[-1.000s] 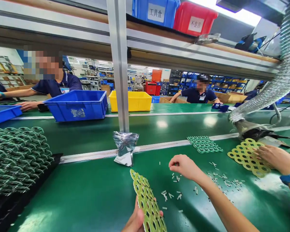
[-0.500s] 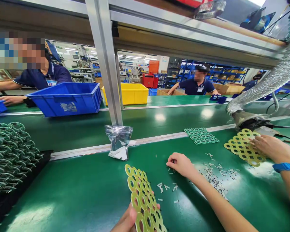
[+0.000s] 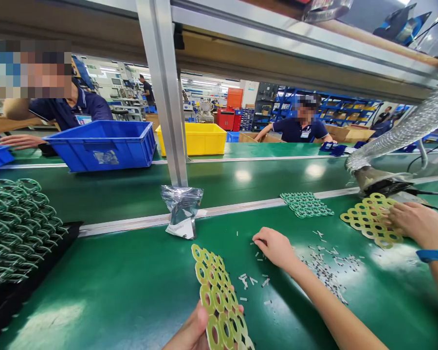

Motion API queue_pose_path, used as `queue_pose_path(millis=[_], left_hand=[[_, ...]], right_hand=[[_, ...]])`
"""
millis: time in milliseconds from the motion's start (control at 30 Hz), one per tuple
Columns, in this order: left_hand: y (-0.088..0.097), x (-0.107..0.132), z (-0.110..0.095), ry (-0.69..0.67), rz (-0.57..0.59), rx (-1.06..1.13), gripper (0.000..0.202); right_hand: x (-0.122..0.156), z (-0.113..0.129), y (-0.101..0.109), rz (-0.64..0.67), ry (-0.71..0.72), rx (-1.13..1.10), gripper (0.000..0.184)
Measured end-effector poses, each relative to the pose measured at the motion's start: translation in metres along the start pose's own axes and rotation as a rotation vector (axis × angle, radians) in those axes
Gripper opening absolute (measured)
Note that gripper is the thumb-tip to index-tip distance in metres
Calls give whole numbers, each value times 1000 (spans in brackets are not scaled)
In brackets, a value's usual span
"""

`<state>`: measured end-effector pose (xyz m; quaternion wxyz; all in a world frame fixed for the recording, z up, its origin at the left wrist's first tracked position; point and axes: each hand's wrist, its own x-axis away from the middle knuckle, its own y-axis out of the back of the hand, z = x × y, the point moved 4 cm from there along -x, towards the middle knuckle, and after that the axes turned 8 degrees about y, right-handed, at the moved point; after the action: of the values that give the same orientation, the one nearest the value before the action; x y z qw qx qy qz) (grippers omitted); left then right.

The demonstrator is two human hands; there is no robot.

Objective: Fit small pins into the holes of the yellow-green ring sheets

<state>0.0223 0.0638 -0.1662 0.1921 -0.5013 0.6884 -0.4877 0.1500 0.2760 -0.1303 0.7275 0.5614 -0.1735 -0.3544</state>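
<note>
Ceiling lights (image 3: pixel 204 83), blue shelving (image 3: pixel 330 100), red cabinet (image 3: pixel 225 119), metal post (image 3: pixel 164 92), glossy green worktop (image 3: pixel 131 272)

Glossy tabletop (image 3: pixel 124 284); smooth ringed panel (image 3: pixel 212 298); crinkled foil-like hose (image 3: pixel 405 129)

A person's left hand (image 3: pixel 195 324) gripped a yellow-green ring panel (image 3: pixel 213 296), tilted above a green work surface (image 3: pixel 131 291), while the right hand (image 3: pixel 275 247), thumb and forefinger close together, hovered near scattered small parts (image 3: pixel 244 280). At right, a co-worker's hand (image 3: pixel 414 221) touched a second yellow-green panel (image 3: pixel 363 219), near a green panel (image 3: pixel 307 204) lying flat. A silver bag (image 3: pixel 181 211) stood near a metal post (image 3: pixel 164 97); stacked green ring panels (image 3: pixel 14 233) stood at left.
</note>
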Motion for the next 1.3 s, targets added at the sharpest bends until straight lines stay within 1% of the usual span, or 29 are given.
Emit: queue_pose_path(millis=[100,200,300,400,500,567,733,867,933,967,1000,1067,1100,1167,1233,1300], left_hand=[[1,-1,2,31,-20,11,86],[-2,0,1,47,-36,27,95],[-7,3,-1,70,-45,57,91],[-12,6,-2,89,-45,58,85],[-12,6,-2,95,-47,51,80],[-10,4,-2,91,-43,58,82],[-3,0,1,52,-13,81,92],[-3,-1,-1,31,22,103,90],[-4,-1,-3,8,38,108,85],[-5,-1,-4,-5,47,101,82],[-6,-1,-6,-18,57,84,78],[-10,-1,-8,-36,74,31,73],[-12,-1,-9,-41,79,5,73],[-15,0,-11,-49,78,-24,73],[-18,1,-14,-69,66,-34,70],[-20,2,-16,-99,55,-44,65]], right_hand=[[4,3,4,12,-12,7,23],[6,3,5,19,-11,-6,24],[5,5,2,43,26,-39,25],[2,7,-2,87,102,-82,29],[0,8,-3,121,161,-115,30],[-1,8,-3,128,179,-134,28],[-2,5,-1,94,173,-211,19],[0,9,3,30,130,-334,10],[2,20,5,0,121,-412,14],[3,29,7,-13,114,-490,16],[4,40,9,-23,103,-594,16],[7,67,13,-25,60,-890,17],[8,82,14,-10,37,-1020,17],[11,111,16,44,13,-1190,17],[13,136,15,96,9,-1300,14],[15,152,13,116,4,-1374,13]])
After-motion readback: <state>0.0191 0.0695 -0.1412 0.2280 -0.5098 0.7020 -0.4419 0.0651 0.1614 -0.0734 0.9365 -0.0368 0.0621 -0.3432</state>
